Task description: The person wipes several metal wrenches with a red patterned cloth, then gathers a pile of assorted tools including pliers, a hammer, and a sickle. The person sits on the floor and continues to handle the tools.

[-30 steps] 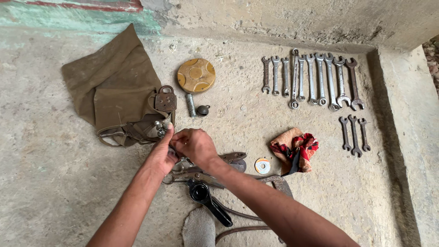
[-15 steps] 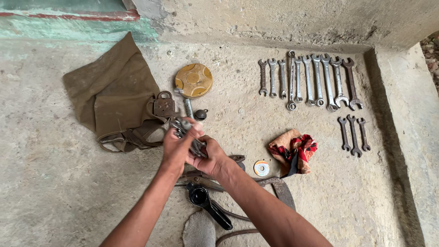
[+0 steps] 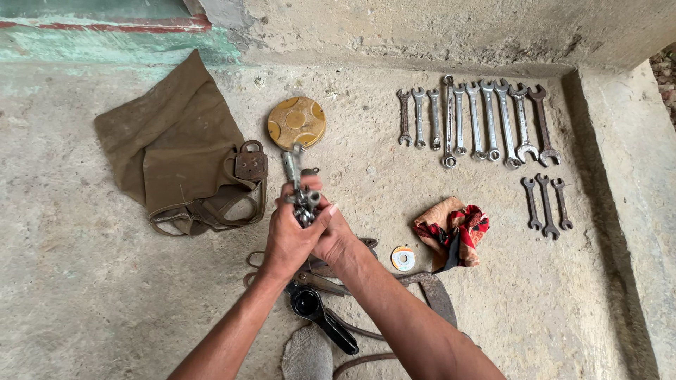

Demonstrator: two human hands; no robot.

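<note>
Moved: both hands lifted higher since earlier frames, bunch of small metal tools now raised clear of floor
Floor: bare concrete
Bag: olive canvas, 9 o'clock of hands, padlock on it
Spanners: row at 2 o'clock, three small ones below
Left hand: clenched round the bunch
Right hand: fingers wrapped on same bunch
Disc: yellow, round, 12 o'clock
Cloth: red patterned, 3 o'clock
</note>
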